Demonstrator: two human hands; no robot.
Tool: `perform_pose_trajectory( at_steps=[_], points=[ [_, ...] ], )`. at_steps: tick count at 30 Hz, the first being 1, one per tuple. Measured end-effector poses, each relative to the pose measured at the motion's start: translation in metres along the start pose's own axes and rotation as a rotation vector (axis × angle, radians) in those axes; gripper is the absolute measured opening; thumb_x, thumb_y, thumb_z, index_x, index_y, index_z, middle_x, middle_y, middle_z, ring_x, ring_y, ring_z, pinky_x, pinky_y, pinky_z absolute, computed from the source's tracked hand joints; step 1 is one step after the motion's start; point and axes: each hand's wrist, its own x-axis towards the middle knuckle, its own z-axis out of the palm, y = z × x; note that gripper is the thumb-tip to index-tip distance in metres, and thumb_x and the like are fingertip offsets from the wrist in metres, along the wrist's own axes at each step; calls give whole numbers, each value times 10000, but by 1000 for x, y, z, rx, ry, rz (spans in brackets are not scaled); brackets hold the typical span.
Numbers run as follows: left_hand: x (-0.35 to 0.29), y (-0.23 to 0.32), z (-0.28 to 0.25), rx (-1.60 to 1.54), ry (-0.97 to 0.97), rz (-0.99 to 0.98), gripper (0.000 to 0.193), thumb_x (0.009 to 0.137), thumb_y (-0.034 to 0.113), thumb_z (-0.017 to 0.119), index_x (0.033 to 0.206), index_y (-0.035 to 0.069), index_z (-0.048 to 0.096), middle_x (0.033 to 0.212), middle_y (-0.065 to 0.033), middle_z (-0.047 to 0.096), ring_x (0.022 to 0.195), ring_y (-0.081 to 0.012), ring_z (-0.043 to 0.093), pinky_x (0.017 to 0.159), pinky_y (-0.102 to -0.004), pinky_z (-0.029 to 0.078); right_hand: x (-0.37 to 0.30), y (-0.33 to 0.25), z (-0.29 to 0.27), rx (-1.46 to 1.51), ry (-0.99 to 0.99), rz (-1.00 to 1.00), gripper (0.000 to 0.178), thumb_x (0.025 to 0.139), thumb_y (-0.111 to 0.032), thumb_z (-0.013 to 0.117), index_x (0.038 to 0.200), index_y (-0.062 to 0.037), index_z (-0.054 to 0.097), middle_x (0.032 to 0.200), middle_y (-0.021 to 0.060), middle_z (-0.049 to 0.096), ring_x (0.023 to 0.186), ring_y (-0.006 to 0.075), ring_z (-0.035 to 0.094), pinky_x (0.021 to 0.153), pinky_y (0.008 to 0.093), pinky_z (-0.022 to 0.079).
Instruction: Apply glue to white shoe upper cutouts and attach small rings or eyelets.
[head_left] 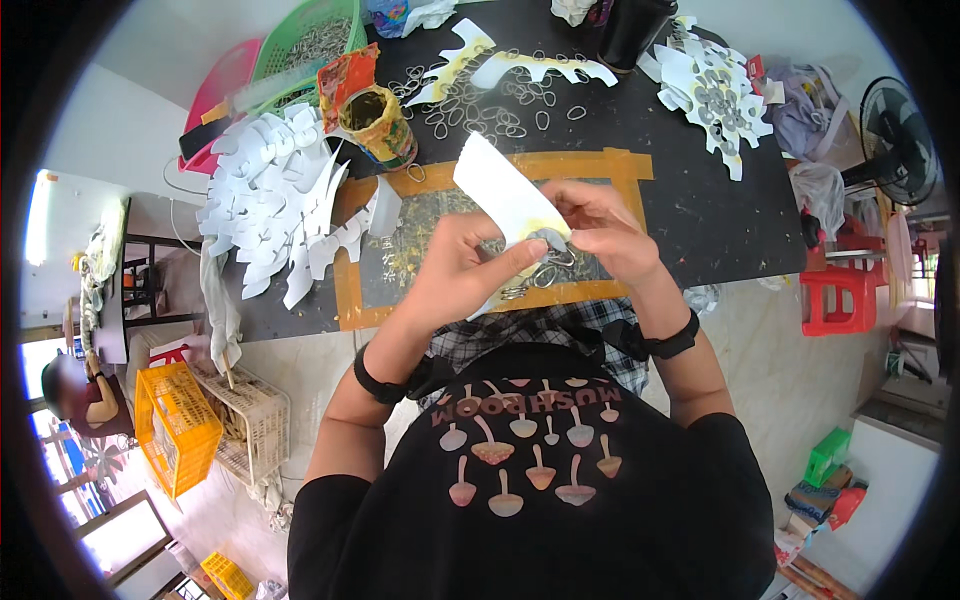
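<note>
Over the near edge of the black table, both hands hold one white curved strip (500,185) with yellowish, glue-like stains along one edge. My left hand (460,265) is closed on it, the thumb pressed near a small grey piece. My right hand (612,238) pinches the strip's stained edge from the other side, its fingertips partly hidden behind the strip. Several oval metal rings (560,260) hang at the strip's edge under my fingers. Beneath the hands lies a stained work sheet (420,235) framed with brown tape.
White cut pieces (265,190) are heaped at left beside a glue-crusted can (378,125). Loose metal rings (470,105) and two strips lie at the back. Finished-looking strips (715,95) pile up at right, near a black fan (895,140). Another person (95,395) sits far left.
</note>
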Motion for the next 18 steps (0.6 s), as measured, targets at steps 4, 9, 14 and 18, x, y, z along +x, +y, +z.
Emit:
perform_pose_trajectory(
  at_steps=[4,9,14,18],
  points=[
    [0,4,-2,-52,46,23,188,889,137,701,1001,-13,717,836,-23,692,733,-43,560,624,-233,448,-1,-1,-6,117,30,65,357,833,-248,618,1056,31,614,901,44,623,845,97,573,708,254,448],
    [-2,6,-4,90,49,34,187,893,144,696,980,-20,718,801,-14,684,723,-36,550,615,-236,437,2,-10,3,-515,64,-45,283,795,-237,761,928,-29,623,809,1,615,681,82,543,581,222,420],
    [-7,10,-6,-71,66,-65,187,892,154,698,958,-21,715,747,-3,673,666,-20,523,552,-223,400,5,-30,24,-746,240,-309,235,758,-179,813,806,-55,619,714,25,552,605,108,506,498,246,370],
    [-7,9,-3,32,142,29,180,898,157,689,943,-15,716,702,-7,664,624,-20,515,519,-228,384,1,-35,23,-851,226,-394,225,746,-152,810,816,-51,621,716,32,556,605,136,513,499,272,382]
  ],
)
